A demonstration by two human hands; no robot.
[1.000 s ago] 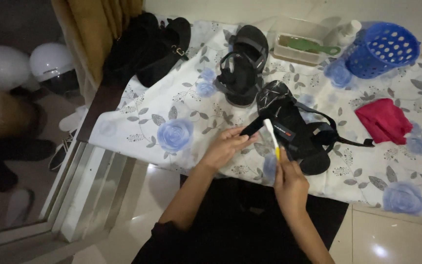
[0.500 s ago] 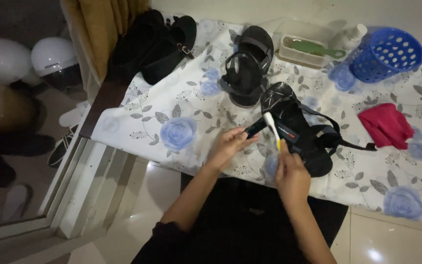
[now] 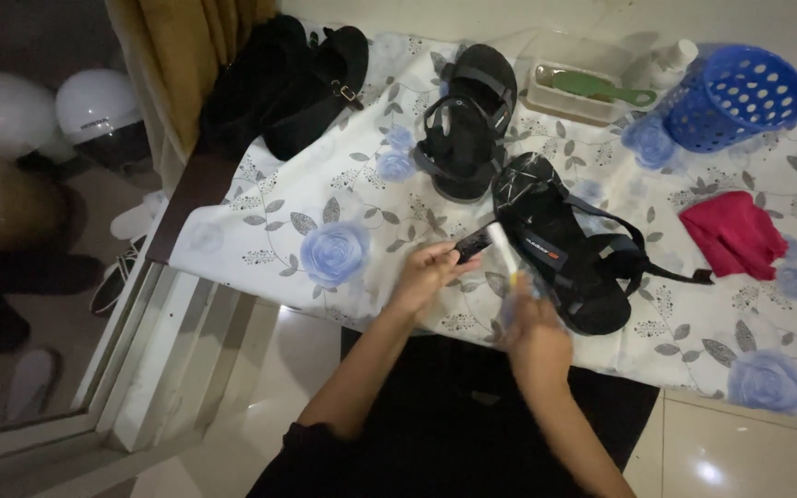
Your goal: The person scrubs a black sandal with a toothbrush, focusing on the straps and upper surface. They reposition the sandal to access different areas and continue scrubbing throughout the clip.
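working the small tube over the sandal

our left hand (image 3: 426, 272) pinches a small dark tube (image 3: 472, 244); our right hand (image 3: 532, 327), blurred, grips a thin white stick (image 3: 504, 251). both sit just beside the black sandal (image 3: 569, 244) on the flowered cloth (image 3: 325, 231). we'd best keep the tube steady and the strokes short.

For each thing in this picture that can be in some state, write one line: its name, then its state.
Left hand: gripping a small black tube.
Right hand: blurred, holding a thin white stick.
Near sandal: lying flat, straps loose.
Far sandal: lying flat, straps up.
Black shoes: lying on the cloth's corner.
Blue basket: tipped on its side.
Red cloth: crumpled.
Green brush: lying in a tray.
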